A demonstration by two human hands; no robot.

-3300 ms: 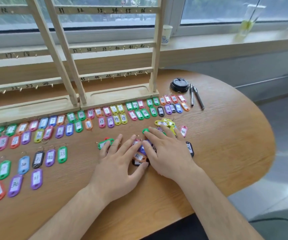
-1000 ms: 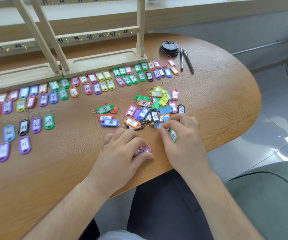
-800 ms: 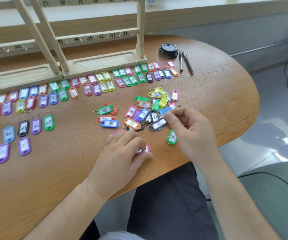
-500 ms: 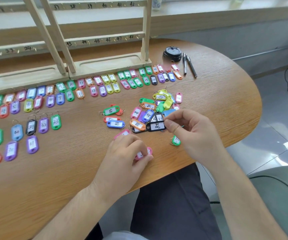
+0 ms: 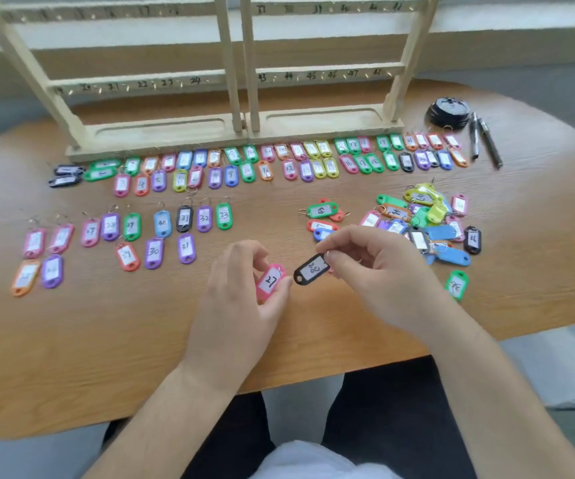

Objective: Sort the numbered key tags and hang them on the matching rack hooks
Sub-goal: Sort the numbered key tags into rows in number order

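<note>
We are pinching a pink tag [image 5: 270,281] marked 27 between the thumb and curled fingers of our left hand [image 5: 241,305]. It is well in front of the middle of the wooden key rack [image 5: 244,133], label up. Our right hand [image 5: 376,271] is gripping a black tag [image 5: 310,269] by its ring end between thumb and forefinger. The tag is sticking out leftward from the fingertips, tilted, with its free end just beside the pink one. An unsorted pile of tags [image 5: 424,219] is lying in front of the rack's right end. Sorted rows of tags [image 5: 279,160] are running along the rack's base, with more in front of its left half.
</note>
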